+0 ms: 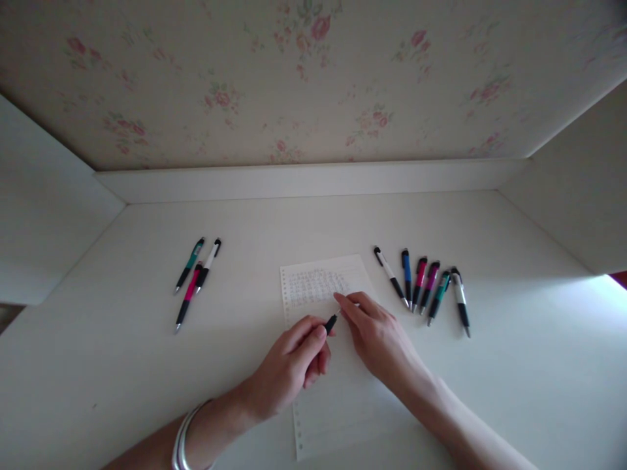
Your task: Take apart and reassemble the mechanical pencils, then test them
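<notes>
My left hand (296, 362) is closed round a pen (332, 322), whose black tip pokes out past the thumb and points up and to the right. My right hand (375, 333) lies over a sheet of lined paper (318, 287) with its fingers together, the fingertips touching the pen's tip area. The sheet has faint handwriting on its upper part. Most of the pen's body is hidden inside my left fist.
Three pens (196, 274) lie in a group on the white desk (147, 365) at the left. Several pens (428, 287) lie in a row at the right. Low white walls border the desk's back and sides. Silver bangles (183, 440) circle my left wrist.
</notes>
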`<move>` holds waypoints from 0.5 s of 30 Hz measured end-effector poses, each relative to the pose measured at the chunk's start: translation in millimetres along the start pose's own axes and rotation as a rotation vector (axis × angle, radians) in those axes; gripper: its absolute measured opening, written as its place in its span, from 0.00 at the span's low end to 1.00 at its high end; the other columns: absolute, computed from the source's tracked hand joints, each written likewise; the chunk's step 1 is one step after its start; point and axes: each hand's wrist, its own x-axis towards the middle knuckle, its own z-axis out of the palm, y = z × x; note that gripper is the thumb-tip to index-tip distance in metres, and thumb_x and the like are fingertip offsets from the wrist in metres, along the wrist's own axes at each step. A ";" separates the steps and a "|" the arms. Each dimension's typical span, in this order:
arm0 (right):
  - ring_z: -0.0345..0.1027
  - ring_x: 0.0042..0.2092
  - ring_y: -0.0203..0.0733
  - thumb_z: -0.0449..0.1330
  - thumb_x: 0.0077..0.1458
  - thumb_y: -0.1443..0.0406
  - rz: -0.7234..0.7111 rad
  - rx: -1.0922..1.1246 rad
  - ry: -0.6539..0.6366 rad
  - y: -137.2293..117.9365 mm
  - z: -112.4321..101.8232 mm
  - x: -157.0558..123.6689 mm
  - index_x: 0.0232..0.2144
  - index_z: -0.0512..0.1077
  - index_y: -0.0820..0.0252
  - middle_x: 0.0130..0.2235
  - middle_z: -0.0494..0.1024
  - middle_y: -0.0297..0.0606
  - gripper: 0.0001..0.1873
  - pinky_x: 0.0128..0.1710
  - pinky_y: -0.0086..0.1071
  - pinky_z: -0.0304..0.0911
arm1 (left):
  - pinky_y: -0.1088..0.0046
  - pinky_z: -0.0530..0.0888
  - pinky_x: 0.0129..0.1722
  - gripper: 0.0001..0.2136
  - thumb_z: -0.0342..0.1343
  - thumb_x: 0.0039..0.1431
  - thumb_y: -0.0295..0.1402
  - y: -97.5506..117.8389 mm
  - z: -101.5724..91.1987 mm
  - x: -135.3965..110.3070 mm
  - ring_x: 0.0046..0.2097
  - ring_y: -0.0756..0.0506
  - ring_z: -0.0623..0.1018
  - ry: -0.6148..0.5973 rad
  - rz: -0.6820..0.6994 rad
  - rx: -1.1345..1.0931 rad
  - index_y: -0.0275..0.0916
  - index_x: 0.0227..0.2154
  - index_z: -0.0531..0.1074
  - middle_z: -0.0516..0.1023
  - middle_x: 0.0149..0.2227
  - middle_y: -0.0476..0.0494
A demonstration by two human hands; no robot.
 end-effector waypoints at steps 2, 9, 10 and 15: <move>0.77 0.42 0.50 0.49 0.62 0.75 0.001 0.030 0.017 1.8 -1.8 -0.4 0.53 0.75 0.57 0.45 0.79 0.48 0.23 0.40 0.42 0.73 | 0.78 0.56 0.19 0.18 0.51 0.67 0.51 -0.2 -0.2 0.0 0.21 0.54 0.62 0.000 -0.003 0.002 0.38 0.37 0.68 0.70 0.24 0.53; 0.71 0.33 0.42 0.60 0.63 0.59 0.310 0.712 0.120 -1.1 -19.2 6.7 0.36 0.75 0.55 0.31 0.77 0.37 0.08 0.33 0.34 0.69 | 0.77 0.56 0.20 0.19 0.50 0.67 0.51 3.1 1.0 -0.9 0.21 0.54 0.62 -0.016 -0.017 0.016 0.37 0.41 0.69 0.69 0.24 0.53; 0.70 0.31 0.40 0.62 0.61 0.57 0.360 0.832 0.130 -2.4 -20.6 7.3 0.35 0.75 0.55 0.29 0.76 0.34 0.09 0.31 0.32 0.67 | 0.77 0.56 0.20 0.19 0.50 0.67 0.51 4.1 1.4 -1.3 0.21 0.54 0.62 -0.018 -0.020 0.023 0.37 0.41 0.69 0.69 0.24 0.53; 0.68 0.31 0.35 0.70 0.54 0.56 0.466 1.257 0.136 -7.9 -16.1 5.3 0.34 0.79 0.54 0.36 0.81 0.35 0.10 0.32 0.30 0.66 | 0.77 0.56 0.19 0.19 0.50 0.68 0.51 6.4 2.5 -2.3 0.21 0.54 0.61 -0.024 -0.030 0.039 0.37 0.41 0.69 0.68 0.24 0.53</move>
